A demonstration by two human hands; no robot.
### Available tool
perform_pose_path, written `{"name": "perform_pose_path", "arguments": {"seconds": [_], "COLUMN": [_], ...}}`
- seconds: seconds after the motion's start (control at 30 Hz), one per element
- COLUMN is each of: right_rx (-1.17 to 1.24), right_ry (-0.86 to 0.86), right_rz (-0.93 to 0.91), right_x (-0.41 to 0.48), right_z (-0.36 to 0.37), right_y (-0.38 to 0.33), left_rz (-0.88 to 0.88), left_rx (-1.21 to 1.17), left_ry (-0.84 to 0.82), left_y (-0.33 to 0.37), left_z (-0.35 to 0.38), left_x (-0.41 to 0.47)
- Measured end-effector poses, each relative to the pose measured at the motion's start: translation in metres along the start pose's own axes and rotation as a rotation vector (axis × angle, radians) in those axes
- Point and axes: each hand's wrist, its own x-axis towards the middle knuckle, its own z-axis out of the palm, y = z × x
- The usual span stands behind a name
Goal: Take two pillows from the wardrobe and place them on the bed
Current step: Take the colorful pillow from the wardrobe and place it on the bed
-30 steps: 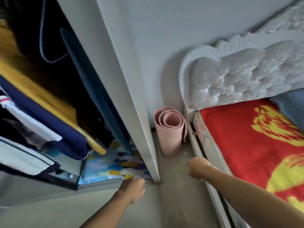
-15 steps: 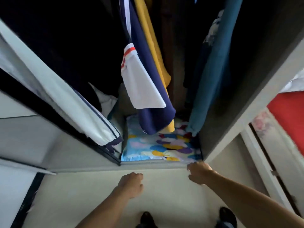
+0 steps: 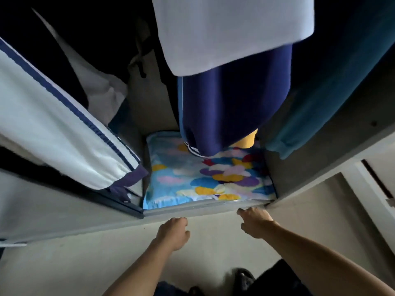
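A pillow (image 3: 192, 180) with a light-blue cover and coloured blotches lies flat on the wardrobe floor; its far part is hidden behind hanging clothes. Whether a second pillow lies under it cannot be seen. My left hand (image 3: 174, 232) hovers just in front of the wardrobe's bottom ledge (image 3: 192, 209), fingers loosely curled, holding nothing. My right hand (image 3: 255, 222) reaches to the ledge near the right corner, fingers curled and empty, its fingertips at the edge.
Hanging clothes fill the wardrobe: a navy garment (image 3: 230, 107), a white one (image 3: 224, 28), a teal one (image 3: 333, 82), and a white, navy-trimmed cover (image 3: 59, 133) at left. The wardrobe side panel (image 3: 320, 167) and part of the bed frame (image 3: 376, 193) stand at right.
My view has swung from the bed to the open wardrobe and dropped closer to the pillow. Both hands have moved forward toward the wardrobe's bottom ledge.
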Motion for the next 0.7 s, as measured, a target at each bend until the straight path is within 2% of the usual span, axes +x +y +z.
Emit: {"name": "perform_pose_path", "arguments": {"seconds": [0.23, 0.4, 0.5, 0.57, 0.7], "right_rx": [-0.022, -0.006, -0.001, -0.066, -0.128], "right_ry": [0.102, 0.234, 0.324, 0.384, 0.43], "right_rz": [0.041, 0.055, 0.082, 0.087, 0.133], "right_x": [0.142, 0.248, 0.306, 0.338, 0.386], "right_z": [0.085, 0.13, 0.148, 0.155, 0.158], "right_y": [0.025, 0.044, 0.053, 0.055, 0.054], "left_rz": [-0.056, -0.139, -0.185, -0.237, -0.476], "left_rx": [-0.12, -0.327, -0.649, -0.987, -1.521], "left_ry": [0.076, 0.226, 0.336, 0.39, 0.472], "left_y": [-0.037, -0.062, -0.067, -0.066, -0.054], "left_z": [0.075, 0.117, 0.135, 0.142, 0.138], "left_x": [0.147, 0.254, 0.316, 0.351, 0.406]}}
